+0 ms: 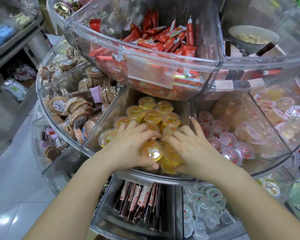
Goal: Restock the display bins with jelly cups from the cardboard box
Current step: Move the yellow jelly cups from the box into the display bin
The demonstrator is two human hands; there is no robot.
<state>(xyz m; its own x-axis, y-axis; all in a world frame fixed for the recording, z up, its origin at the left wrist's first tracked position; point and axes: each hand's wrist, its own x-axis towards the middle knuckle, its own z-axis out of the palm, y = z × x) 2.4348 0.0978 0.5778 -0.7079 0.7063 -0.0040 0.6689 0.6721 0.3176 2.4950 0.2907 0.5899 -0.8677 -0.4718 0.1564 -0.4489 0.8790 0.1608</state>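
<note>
Pale floor tiles (12,196) show at the lower left, beside a round, tiered stand of clear plastic bins that fills most of the head view. At the middle tier, the centre bin (100,129) holds a heap of orange jelly cups (152,115), most lying lid-up with orange printed foil tops. Both hands are down in this bin near its front wall. The left hand (128,149) lies over the cups with its fingers curled, and its thumb and fingers wrap one tilted jelly cup (151,151) whose lid faces the camera. The right hand (190,146) is just beside it, fingers bent down over more of the orange cups, the fingertips of the two hands nearly meeting; whether it actually grips a cup or only presses on the pile cannot be told. To the right, the neighbouring bin holds pale pink jelly cups (229,141) with red-printed lids. To the left, another bin is packed with round wrapped biscuits (71,111). Above, the top tier carries red snack sachets (164,40) behind a blank label holder (151,71). Below the hands, the lowest tier shows dark stick packets (140,201) standing on end and, beside them, clear jelly cups (203,208). At the far left, a grey shelf unit (10,54) stands blurred.
</note>
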